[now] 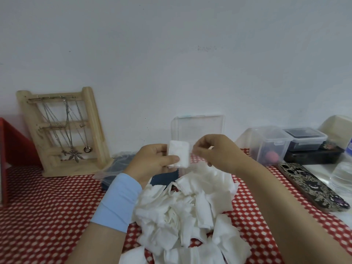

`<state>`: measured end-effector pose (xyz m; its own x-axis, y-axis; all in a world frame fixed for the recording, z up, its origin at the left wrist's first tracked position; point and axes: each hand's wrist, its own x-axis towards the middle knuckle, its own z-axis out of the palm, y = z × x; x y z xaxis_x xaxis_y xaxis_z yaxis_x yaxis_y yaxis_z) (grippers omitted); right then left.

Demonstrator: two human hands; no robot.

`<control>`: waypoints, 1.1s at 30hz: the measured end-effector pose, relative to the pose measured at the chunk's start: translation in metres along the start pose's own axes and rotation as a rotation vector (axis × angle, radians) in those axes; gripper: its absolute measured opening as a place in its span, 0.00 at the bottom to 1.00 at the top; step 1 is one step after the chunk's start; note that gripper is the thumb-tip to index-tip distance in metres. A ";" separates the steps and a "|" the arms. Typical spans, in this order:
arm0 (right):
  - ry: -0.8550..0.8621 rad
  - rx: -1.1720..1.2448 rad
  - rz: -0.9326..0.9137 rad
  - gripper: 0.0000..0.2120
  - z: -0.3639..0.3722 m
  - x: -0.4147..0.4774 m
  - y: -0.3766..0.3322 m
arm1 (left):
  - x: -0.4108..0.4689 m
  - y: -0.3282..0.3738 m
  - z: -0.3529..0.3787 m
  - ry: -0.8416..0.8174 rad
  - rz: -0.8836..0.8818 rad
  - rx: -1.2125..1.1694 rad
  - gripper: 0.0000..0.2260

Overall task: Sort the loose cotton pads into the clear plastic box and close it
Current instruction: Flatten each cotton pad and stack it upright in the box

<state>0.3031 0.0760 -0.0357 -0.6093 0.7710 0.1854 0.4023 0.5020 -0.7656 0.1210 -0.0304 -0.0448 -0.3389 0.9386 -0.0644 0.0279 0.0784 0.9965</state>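
Observation:
My left hand (152, 163) holds a small stack of white cotton pads (179, 156) upright, thumb across its front. My right hand (215, 152) hovers just right of the stack with fingers curled and pinched together near the stack's edge; whether they hold a pad is hidden. The clear plastic box (198, 128) stands behind both hands with its lid raised against the wall; its base is mostly hidden by my hands. A heap of loose cotton pads (186, 212) lies on the red dotted cloth below my hands.
A wooden jewellery stand (62, 130) with chains leans at the back left beside a red rack (13, 149). A dark item in a plastic bag (118, 168) lies behind my left wrist. At right are clear containers (285, 143), a patterned phone (312, 187) and a water bottle (342, 174).

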 end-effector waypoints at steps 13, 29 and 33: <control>-0.278 -0.331 0.110 0.12 -0.017 -0.008 0.002 | 0.012 -0.006 0.001 0.134 -0.027 -0.103 0.03; 0.039 0.176 0.013 0.15 -0.005 -0.004 -0.012 | 0.006 -0.006 0.024 -0.033 -0.067 -0.170 0.10; 0.033 0.070 -0.030 0.22 -0.004 -0.003 -0.011 | 0.004 -0.007 0.026 -0.058 -0.044 -0.157 0.10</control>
<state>0.3027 0.0698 -0.0250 -0.5971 0.7689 0.2286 0.3348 0.4978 -0.8001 0.1438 -0.0180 -0.0531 -0.2817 0.9536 -0.1062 -0.1343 0.0704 0.9884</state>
